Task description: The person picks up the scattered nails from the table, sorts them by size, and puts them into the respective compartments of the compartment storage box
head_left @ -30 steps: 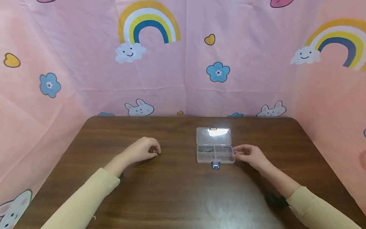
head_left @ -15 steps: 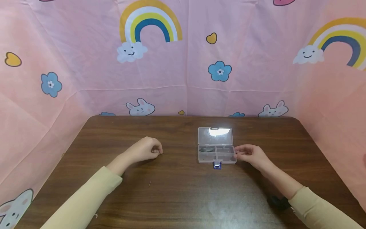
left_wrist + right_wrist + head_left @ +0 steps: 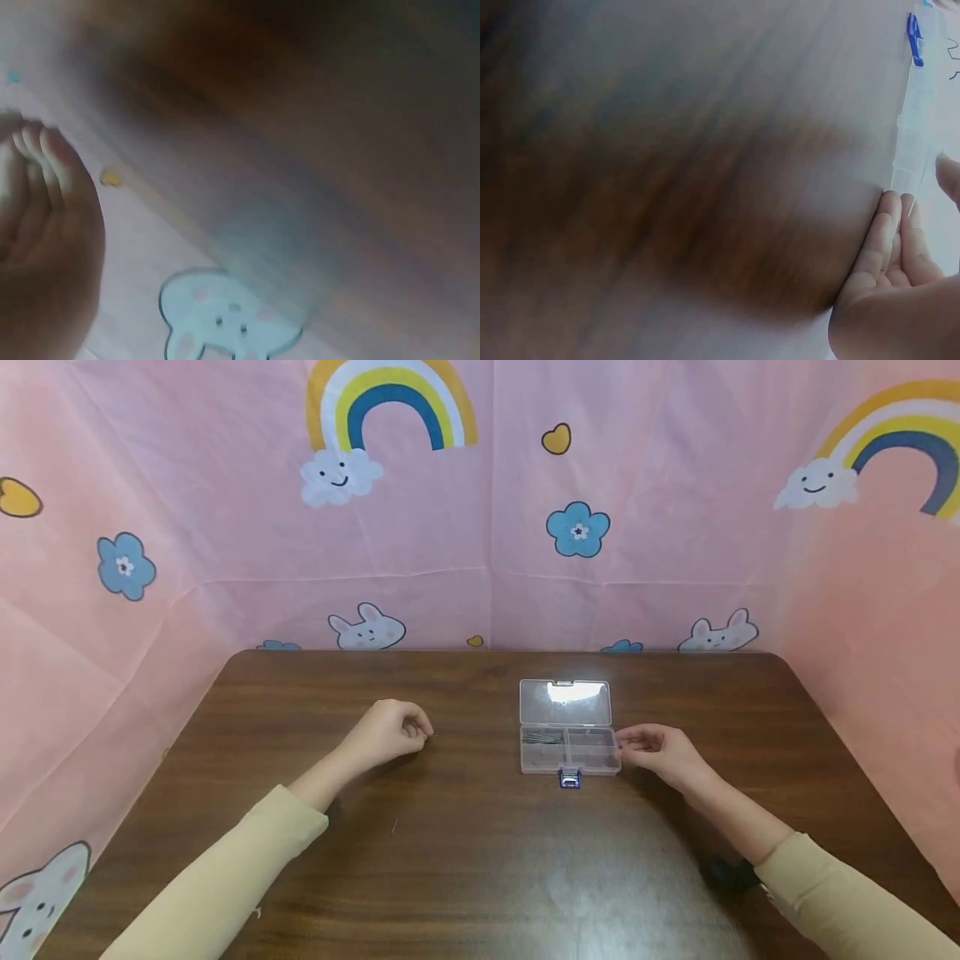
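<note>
A clear plastic compartment box (image 3: 543, 762) with a blue latch (image 3: 570, 778) stands right of centre, its lid (image 3: 564, 703) folded back. Several thin metal pins (image 3: 543, 737) lie in its back left compartment. My right hand (image 3: 670, 757) touches the box's right end; in the right wrist view its fingers (image 3: 881, 244) reach straight to the corner, thumb apart from them. Left of the box, my left hand (image 3: 384, 735) has curled fingers, thumb and forefinger together, with a tiny tip of a thin metal pin (image 3: 432, 736) showing between them. The left wrist view shows only part of that hand.
One thin pin (image 3: 394, 827) lies on the brown table (image 3: 465, 877), nearer than the left hand. Pink printed cloth (image 3: 480, 543) walls the back and both sides, close to the table's edges.
The head view has tilted slightly downward. My left hand has moved a little to the right and away from me, fingers still together. My right hand stays at the box's end.
</note>
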A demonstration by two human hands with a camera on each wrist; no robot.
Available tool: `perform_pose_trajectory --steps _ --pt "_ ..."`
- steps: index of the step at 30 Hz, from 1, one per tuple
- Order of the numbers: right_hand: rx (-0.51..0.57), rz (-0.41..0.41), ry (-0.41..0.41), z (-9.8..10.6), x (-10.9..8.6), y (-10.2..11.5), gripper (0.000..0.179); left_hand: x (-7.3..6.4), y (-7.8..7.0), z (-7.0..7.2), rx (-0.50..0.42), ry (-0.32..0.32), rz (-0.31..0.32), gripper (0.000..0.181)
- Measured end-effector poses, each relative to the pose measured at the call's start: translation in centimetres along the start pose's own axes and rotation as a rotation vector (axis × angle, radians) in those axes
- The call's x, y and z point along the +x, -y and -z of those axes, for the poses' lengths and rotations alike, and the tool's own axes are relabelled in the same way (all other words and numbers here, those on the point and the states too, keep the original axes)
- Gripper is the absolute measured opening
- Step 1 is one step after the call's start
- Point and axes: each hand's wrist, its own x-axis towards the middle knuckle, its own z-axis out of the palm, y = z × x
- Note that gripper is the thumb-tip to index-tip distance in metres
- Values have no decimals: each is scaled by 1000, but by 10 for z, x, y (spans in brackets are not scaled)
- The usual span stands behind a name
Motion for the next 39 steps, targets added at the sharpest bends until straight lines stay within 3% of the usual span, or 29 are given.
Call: perform_pose_trajectory --steps 5,9,20,31,39 --pt "-4 -1 4 2 4 3 42 6 -9 1 -115 -51 50 13" --pt "-12 -2 -1 3 7 4 42 11 -20 0 -166 -57 74 13" --pt "-27 -7 -11 2 7 2 43 26 -53 -13 -307 42 97 16" --pt "-21 -8 -6 2 3 0 42 46 -87 -33 -350 114 40 14" --pt "-15 -17 -2 2 3 1 44 57 -100 -50 -335 141 -2 11"
